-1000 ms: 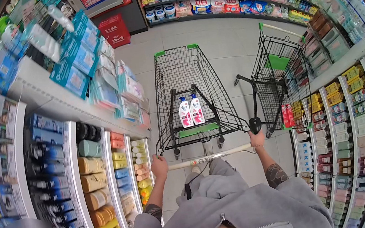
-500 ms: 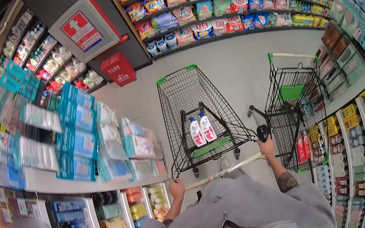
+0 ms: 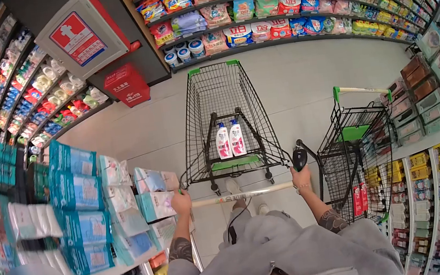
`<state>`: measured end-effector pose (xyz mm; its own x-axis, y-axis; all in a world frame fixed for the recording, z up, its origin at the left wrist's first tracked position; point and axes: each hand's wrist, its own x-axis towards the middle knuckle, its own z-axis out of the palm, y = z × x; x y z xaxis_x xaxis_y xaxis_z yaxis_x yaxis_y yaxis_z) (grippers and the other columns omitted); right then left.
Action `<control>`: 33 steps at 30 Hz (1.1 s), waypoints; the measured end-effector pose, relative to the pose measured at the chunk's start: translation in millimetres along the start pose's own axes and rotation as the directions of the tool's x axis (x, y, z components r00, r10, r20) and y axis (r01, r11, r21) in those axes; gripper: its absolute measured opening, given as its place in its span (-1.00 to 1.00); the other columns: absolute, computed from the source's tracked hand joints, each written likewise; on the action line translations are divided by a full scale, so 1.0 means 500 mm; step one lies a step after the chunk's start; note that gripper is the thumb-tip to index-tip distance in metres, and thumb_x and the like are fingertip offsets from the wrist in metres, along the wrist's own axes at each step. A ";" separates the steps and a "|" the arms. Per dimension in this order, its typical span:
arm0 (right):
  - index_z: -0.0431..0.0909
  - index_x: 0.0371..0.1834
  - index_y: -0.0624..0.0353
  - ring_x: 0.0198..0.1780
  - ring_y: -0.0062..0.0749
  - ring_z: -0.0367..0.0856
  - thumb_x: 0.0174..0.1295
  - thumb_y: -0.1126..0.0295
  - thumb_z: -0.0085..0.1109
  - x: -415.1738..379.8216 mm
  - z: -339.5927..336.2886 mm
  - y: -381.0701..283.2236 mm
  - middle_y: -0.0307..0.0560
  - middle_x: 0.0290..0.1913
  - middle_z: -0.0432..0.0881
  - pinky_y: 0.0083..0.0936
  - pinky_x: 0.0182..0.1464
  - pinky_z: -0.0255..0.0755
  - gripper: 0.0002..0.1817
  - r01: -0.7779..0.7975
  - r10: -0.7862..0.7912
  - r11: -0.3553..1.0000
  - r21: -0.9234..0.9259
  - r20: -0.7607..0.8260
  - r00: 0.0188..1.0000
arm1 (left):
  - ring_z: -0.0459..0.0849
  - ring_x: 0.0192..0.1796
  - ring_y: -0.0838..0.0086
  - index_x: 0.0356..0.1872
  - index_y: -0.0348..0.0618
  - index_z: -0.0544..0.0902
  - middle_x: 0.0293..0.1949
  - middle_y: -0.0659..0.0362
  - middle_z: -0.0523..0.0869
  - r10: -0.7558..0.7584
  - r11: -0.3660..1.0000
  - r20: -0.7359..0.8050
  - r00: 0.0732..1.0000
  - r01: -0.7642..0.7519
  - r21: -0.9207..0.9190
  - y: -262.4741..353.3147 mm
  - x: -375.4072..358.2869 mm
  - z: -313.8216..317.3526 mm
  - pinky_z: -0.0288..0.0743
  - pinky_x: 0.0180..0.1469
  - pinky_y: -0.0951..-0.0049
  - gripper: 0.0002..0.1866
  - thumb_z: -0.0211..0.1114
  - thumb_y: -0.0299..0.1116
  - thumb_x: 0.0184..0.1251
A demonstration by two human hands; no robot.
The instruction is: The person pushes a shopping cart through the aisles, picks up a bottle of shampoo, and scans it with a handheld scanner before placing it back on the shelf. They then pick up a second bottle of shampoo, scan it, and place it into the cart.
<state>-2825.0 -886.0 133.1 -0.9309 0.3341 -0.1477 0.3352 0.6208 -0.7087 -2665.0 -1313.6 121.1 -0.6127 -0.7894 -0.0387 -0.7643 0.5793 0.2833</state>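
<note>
My left hand (image 3: 181,202) is closed round the left end of the pale handle bar (image 3: 239,195) of a black wire shopping cart (image 3: 223,90). At the bar's right end, my right hand (image 3: 301,177) grips it, just below a black device (image 3: 300,158) with a rounded top. Two white pump bottles (image 3: 230,139) with blue tops and pink on their labels are side by side at the near end of the cart.
A second cart (image 3: 354,133) with red bottles (image 3: 359,198) in it stands at the right. Packaged goods (image 3: 79,189) on a shelf flank the left side. Detergent shelves (image 3: 264,6) curve across the back. A red box (image 3: 127,86) stands by the dark pillar.
The held cart has turned to point straighter ahead, its handle now nearly level. My left hand has shifted left and up in view. The shelf goods at left appear closer and lower.
</note>
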 end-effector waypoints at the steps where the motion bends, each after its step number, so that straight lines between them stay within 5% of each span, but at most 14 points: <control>1: 0.45 -0.23 0.32 -0.19 0.10 0.61 -0.06 0.26 0.39 0.012 0.018 -0.008 0.22 -0.30 0.63 -0.21 -0.11 0.44 -0.56 -0.007 0.007 0.999 -0.039 0.002 1.000 | 0.65 -0.38 -0.04 -0.36 -0.23 0.57 -0.49 -0.11 0.66 0.014 1.000 0.001 1.000 -0.014 -0.009 0.013 0.037 -0.005 0.52 -0.30 0.03 -0.75 0.08 -0.23 0.20; 4: 0.45 -0.19 0.32 -0.18 0.11 0.61 -0.06 0.26 0.38 0.033 0.068 -0.046 0.21 -0.29 0.63 -0.22 -0.09 0.43 -0.55 0.033 -0.030 0.995 0.090 -0.031 0.999 | 0.66 -0.38 -0.02 -0.34 -0.20 0.56 -0.49 -0.10 0.66 0.058 0.998 -0.011 0.998 -0.058 -0.006 0.048 0.154 -0.008 0.52 -0.30 0.03 -0.75 0.08 -0.22 0.20; 14: 0.39 -0.09 0.33 -0.09 0.15 0.57 -0.08 0.24 0.35 0.158 0.206 -0.151 0.28 -0.18 0.60 -0.18 -0.03 0.41 -0.46 -0.149 0.142 0.987 -0.053 -0.111 0.984 | 0.65 -0.32 -0.02 -0.23 -0.19 0.53 -0.43 -0.11 0.67 0.131 0.984 0.070 0.989 -0.121 -0.131 0.171 0.468 0.027 0.51 -0.26 0.01 -0.72 0.05 -0.20 0.24; 18: 0.45 -0.20 0.34 -0.11 0.13 0.58 -0.06 0.25 0.36 0.198 0.190 -0.231 0.23 -0.21 0.60 -0.15 -0.04 0.40 -0.55 -0.204 0.196 0.974 -0.097 -0.083 0.977 | 0.66 -0.35 0.03 -0.21 -0.19 0.52 -0.41 -0.07 0.67 0.156 0.980 0.103 0.982 -0.140 -0.144 0.240 0.525 0.006 0.53 -0.27 0.05 -0.75 0.08 -0.25 0.20; 22: 0.31 0.07 0.51 -0.06 0.16 0.56 -0.01 0.16 0.29 0.261 0.201 -0.260 0.31 -0.13 0.58 -0.19 0.02 0.40 -0.30 -0.166 0.161 0.973 -0.160 -0.045 0.986 | 0.67 -0.34 0.04 -0.21 -0.19 0.54 -0.43 -0.06 0.67 0.143 0.981 0.103 0.984 -0.127 -0.148 0.291 0.591 0.033 0.54 -0.26 0.09 -0.74 0.12 -0.24 0.17; 28: 0.38 -0.05 0.56 -0.07 0.12 0.58 -0.02 0.19 0.26 0.357 0.216 -0.305 0.35 -0.17 0.59 -0.24 0.01 0.40 -0.38 -0.183 0.172 0.969 -0.166 -0.078 0.982 | 0.67 -0.34 0.04 -0.19 -0.19 0.55 -0.42 -0.07 0.68 0.154 0.975 0.185 0.971 -0.118 -0.190 0.375 0.662 0.041 0.55 -0.25 0.10 -0.73 0.10 -0.26 0.18; 30: 0.45 -0.06 0.39 -0.03 0.15 0.54 -0.02 0.30 0.29 0.363 0.211 -0.383 0.27 -0.11 0.58 -0.21 0.03 0.38 -0.51 -0.301 0.292 0.947 -0.114 -0.088 0.952 | 0.67 -0.34 0.04 -0.21 -0.20 0.55 -0.42 -0.07 0.68 0.206 0.960 0.169 0.964 -0.166 -0.224 0.397 0.690 0.049 0.55 -0.23 0.11 -0.74 0.09 -0.25 0.19; 33: 0.46 -0.09 0.39 -0.07 0.13 0.56 -0.05 0.29 0.30 0.429 0.234 -0.332 0.27 -0.17 0.60 -0.21 -0.02 0.40 -0.51 -0.157 0.144 0.983 -0.093 -0.127 0.981 | 0.66 -0.35 0.02 -0.24 -0.22 0.55 -0.45 -0.06 0.67 0.246 0.957 0.178 0.953 -0.211 -0.198 0.444 0.741 0.049 0.53 -0.25 0.08 -0.75 0.08 -0.26 0.20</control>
<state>-3097.3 -1000.6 138.6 -0.8468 0.5074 -0.1596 0.4888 0.6240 -0.6096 -3066.5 -1472.5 146.4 -0.8077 -0.5733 -0.1374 -0.5629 0.6807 0.4688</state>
